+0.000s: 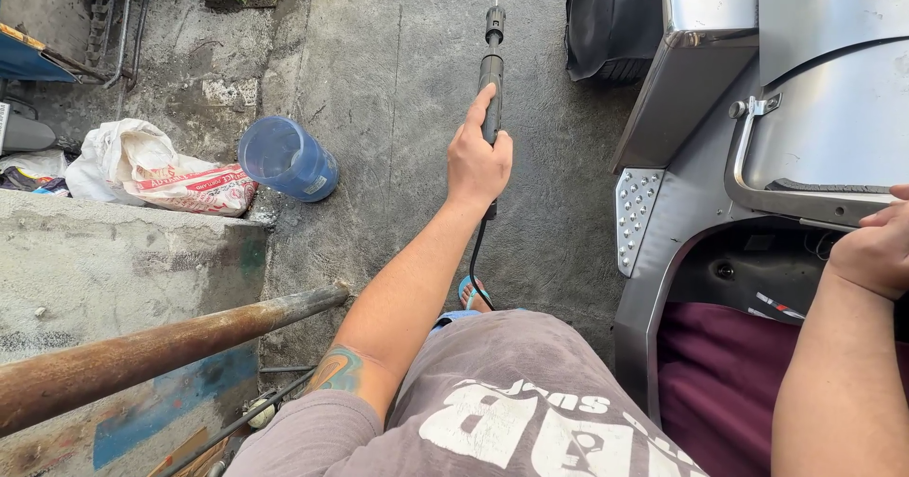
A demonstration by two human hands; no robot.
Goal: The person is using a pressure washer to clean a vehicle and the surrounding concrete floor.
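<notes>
Wet concrete yard (379, 108), one metal vehicle (757, 155).
Left hand (478, 160) grasps one spray wand (490, 70); right hand (876, 245) grips vehicle's edge; one blue bucket (287, 159) left of wand.

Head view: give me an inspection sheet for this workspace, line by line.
Surface: grey concrete ground, damp-looking in patches.
Job's things: black spray wand, pointing away from the person, thin jet leaving its tip.
Clutter: blue plastic container lying on its side; white printed sack beside it; rusty pipe crossing lower left.
Hands: left hand gripping the wand; right hand resting on the metal door edge.
Cables: black hose running down from the wand handle.
Surroundings: silver metal vehicle body on the right, black tyre beyond it, concrete ledge on the left.
</notes>
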